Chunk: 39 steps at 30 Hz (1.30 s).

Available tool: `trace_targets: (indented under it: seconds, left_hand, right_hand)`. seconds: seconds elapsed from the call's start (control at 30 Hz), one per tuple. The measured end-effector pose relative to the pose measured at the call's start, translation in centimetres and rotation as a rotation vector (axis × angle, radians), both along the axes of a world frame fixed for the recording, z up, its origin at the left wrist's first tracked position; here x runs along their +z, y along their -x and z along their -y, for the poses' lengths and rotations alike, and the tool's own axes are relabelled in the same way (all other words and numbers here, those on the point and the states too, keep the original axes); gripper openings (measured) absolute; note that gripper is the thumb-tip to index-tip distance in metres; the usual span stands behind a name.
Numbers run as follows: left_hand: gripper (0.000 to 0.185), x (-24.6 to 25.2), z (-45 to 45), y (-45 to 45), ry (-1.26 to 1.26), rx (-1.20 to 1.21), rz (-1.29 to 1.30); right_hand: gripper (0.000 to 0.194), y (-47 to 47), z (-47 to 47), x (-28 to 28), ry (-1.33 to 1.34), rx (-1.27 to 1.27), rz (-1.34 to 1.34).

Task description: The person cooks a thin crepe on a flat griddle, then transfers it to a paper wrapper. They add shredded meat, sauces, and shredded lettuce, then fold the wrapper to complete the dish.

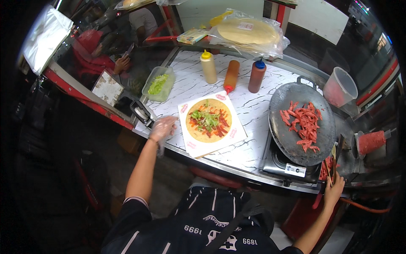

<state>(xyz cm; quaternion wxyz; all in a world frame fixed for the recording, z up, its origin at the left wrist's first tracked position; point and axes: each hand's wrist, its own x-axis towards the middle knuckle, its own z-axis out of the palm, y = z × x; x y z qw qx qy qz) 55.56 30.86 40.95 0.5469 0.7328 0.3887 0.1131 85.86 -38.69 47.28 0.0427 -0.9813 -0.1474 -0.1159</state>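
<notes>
My left hand (163,129), in a clear plastic glove, hovers at the counter's front edge with nothing visible in it. Just beyond it is a black hinged device (141,112), its kind unclear. To its right a round tortilla (224,133) lies flat on printed white paper (190,144), topped with shredded lettuce (206,119), red meat strips and orange sauce. At the far right, my right hand (334,187) grips slender wooden-handled utensils (334,162); their exact kind is hard to make out. Red meat strips (306,125) lie on a round black griddle (279,139) next to that hand.
Sauce bottles with yellow (208,70) and blue (257,77) caps stand behind the paper; an orange one (232,74) is inverted. A lettuce tub (171,84) sits left. The griddle rests on a gas stove (272,165). Stacked tortillas (250,33) occupy the shelf. A person (92,60) is beyond the glass.
</notes>
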Motion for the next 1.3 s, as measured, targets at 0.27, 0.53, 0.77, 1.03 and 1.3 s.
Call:
trace_targets:
  seconds: [0.27,0.53,0.77,1.03,1.3]
  left_hand:
    - [0.036,-4.8,-4.9,-7.1,-0.297,-0.231,-0.182]
    - [0.025,-3.6,-1.3,0.8,0.073,-0.041,0.099]
    - [0.022,3.1,-2.8,-0.1,-0.706,-0.359,-0.078]
    - [0.022,-2.0,-6.8,-8.9,-0.784,-0.51,-0.298]
    - [0.018,-2.3,-5.0,-12.2,-0.889,-0.681,-0.441]
  right_hand:
    - [0.041,4.7,-8.1,3.9,-0.145,-0.041,0.283]
    - [0.077,7.4,-51.3,-1.5,-0.738,0.666,-0.456]
    - [0.075,-5.4,-71.4,-11.0,-0.795,0.404,-0.692]
    - [0.106,6.6,-57.2,-2.7,-1.105,0.519,-1.036]
    - [0.084,7.0,-40.9,5.2,-1.76,0.463,-0.779]
